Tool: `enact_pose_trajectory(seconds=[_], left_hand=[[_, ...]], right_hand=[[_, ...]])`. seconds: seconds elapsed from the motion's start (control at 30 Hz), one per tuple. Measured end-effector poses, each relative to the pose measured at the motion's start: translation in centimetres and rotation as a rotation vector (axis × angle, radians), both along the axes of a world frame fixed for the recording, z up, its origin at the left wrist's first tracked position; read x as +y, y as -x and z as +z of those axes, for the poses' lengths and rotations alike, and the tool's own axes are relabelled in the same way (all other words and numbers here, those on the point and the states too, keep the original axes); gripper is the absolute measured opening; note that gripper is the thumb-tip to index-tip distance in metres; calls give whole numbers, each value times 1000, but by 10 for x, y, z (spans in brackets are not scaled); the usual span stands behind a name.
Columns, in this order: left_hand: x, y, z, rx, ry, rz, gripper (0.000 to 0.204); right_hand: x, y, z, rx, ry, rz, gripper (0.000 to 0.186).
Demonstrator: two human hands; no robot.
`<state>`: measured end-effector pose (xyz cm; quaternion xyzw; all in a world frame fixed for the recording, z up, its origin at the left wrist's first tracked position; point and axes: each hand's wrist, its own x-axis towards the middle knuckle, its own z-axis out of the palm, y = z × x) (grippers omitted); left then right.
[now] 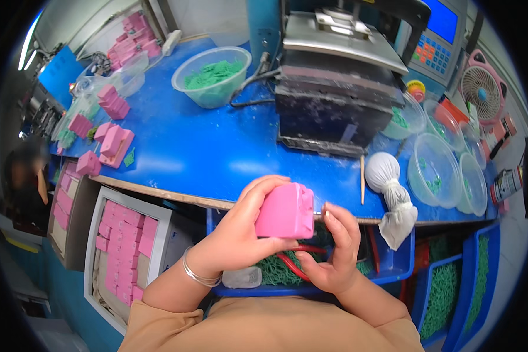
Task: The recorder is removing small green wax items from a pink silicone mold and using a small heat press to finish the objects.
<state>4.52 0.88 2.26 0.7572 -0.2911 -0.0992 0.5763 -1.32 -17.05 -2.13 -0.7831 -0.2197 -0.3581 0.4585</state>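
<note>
My left hand (240,226), with bangles at the wrist, is closed around a pink block (284,212) with a raised, uneven edge on its right side. The block is held up at the front edge of the blue table. My right hand (337,249) is just right of it, fingers apart and curved toward the block, not visibly gripping anything. Below the hands, a red curved handle (295,267) passes close to my right thumb, over a blue drawer (402,258) holding green stringy pieces (276,270). A translucent piece (242,277) lies at the drawer's left side.
A press machine (334,100) stands at the back. Bowls of green pieces (211,76) (433,170) flank it. A white cloth pouch (387,176) and a wooden stick (362,182) lie at right. A box of pink blocks (123,234) and a person (26,182) are at left.
</note>
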Motion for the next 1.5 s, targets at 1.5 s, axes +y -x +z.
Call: enact_pose_trajectory(seconds=[1.5], left_hand=[[-16,35,-21,815,690,-224,58]], right_hand=[[-63,29,20,72,-11,-386,29]])
